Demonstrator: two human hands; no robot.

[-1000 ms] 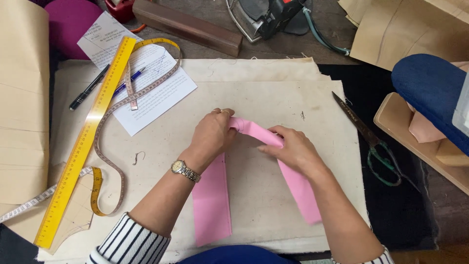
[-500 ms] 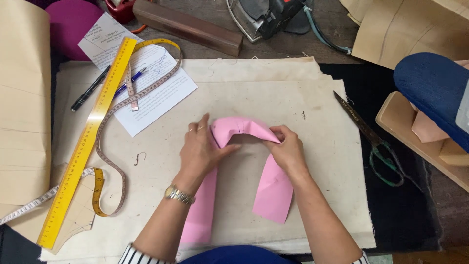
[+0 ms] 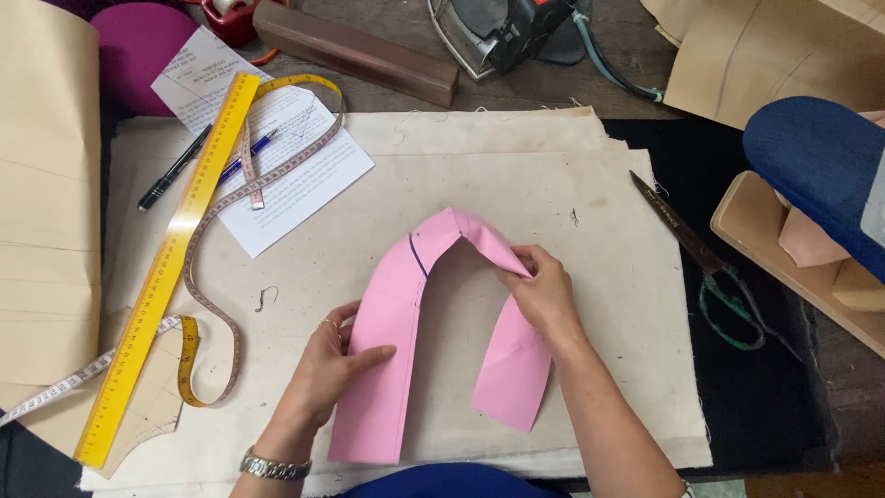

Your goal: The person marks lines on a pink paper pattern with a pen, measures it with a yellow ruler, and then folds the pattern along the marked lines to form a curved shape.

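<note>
A curved pink paper pattern piece [image 3: 406, 323], shaped like an arch, lies on the cream cloth [image 3: 590, 212] that covers the counter, with a dark line drawn across its left limb near the bend. The left hand [image 3: 334, 364] lies flat and open, fingers spread on the lower left limb, pressing it to the cloth without gripping. The right hand [image 3: 544, 290] pinches the raised top of the right limb, thumb and fingers closed on a small fold just beside the crown of the arch. To do this step well, the flat hand should probably hold its limb steady as an anchor, while the pinching hand eases the fold along the curve in small amounts, so that the paper creases cleanly and does not buckle or tear at the bend. The drawn line seems a useful reference for alignment. Near the work lie scissors [image 3: 705, 267] to the right, well apart from the paper, and a yellow ruler [image 3: 171, 263], a measuring tape [image 3: 217, 304], pens [image 3: 172, 169] and a printed sheet [image 3: 304, 175] to the left; an iron [image 3: 502, 32] rests beyond the cloth.
</note>
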